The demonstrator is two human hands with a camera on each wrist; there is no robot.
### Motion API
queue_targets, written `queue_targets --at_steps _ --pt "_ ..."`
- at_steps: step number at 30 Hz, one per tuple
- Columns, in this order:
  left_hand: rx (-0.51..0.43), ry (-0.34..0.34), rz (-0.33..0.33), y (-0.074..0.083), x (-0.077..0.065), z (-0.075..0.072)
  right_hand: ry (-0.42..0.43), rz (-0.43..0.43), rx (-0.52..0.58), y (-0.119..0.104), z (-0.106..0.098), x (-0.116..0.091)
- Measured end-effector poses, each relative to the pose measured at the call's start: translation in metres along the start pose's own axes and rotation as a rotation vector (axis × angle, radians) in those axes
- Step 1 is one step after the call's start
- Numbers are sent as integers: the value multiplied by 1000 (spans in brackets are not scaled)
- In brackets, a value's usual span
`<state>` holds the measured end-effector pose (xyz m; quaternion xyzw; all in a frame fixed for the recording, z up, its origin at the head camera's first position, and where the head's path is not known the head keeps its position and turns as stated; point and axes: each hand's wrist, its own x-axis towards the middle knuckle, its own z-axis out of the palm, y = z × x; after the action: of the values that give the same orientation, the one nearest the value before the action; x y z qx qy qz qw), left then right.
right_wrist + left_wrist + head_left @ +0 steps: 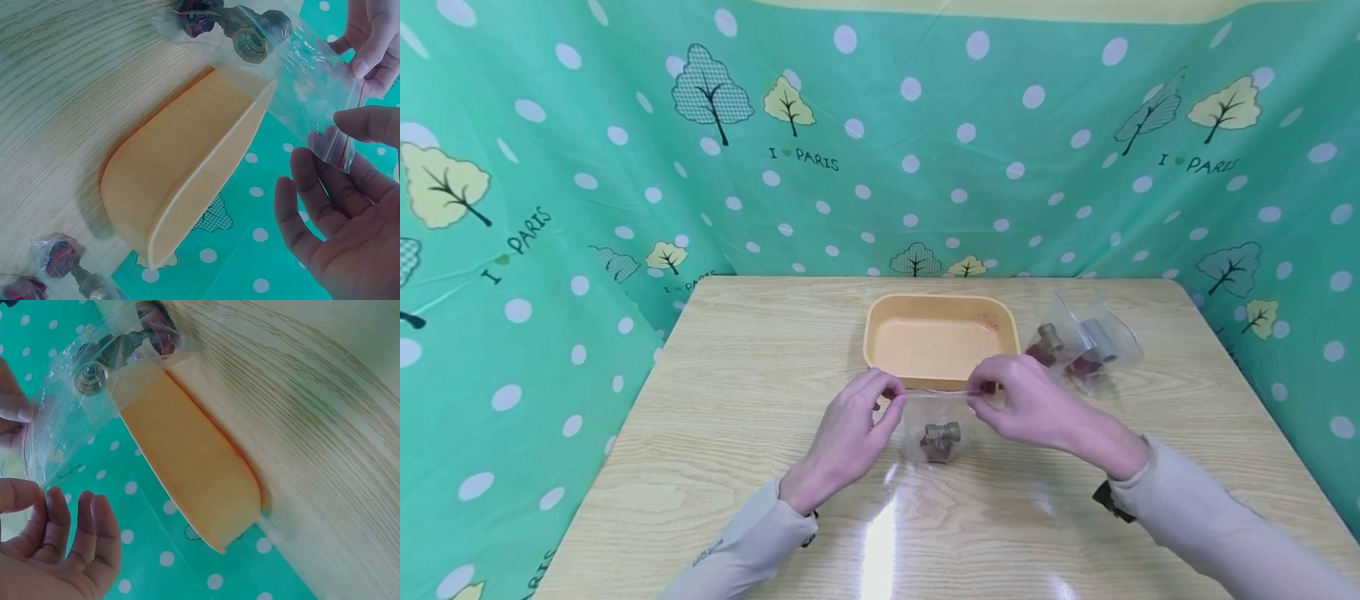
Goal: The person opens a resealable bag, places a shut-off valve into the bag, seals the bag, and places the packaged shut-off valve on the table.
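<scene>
A clear zip-lock bag (pixel 917 414) with a red line along its mouth hangs between my two hands over the front of the table. Inside lies a metal valve (pixel 259 36) with a threaded opening and a dark red knob (pixel 199 17). My left hand (pixel 854 429) pinches one end of the bag's top edge. At the other end, the right hand (pixel 1026 402) grips the same edge between thumb and fingers, its other fingers spread below in the right wrist view. Whether the zip is sealed cannot be told.
Just beyond the bag stands a light orange plastic tray (pixel 932 343) with nothing visible in it. To its right lie two more clear bags, one with a brass-coloured fitting (pixel 1049 337), the other with a grey cylindrical piece (pixel 1099 340). A green dotted curtain (pixel 880 183) surrounds the wooden table (pixel 737 400).
</scene>
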<state>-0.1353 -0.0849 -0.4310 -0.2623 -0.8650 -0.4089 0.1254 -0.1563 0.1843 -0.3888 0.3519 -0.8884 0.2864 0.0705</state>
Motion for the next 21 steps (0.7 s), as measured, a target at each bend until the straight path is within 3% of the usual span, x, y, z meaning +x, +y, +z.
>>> queue_targets --at_steps 15,21 --pt "-10 2 1 -2 -1 -1 -1 -9 -13 0 1 0" --pt "-3 0 4 -2 -1 -1 -2 26 -1 0 -3 -4"
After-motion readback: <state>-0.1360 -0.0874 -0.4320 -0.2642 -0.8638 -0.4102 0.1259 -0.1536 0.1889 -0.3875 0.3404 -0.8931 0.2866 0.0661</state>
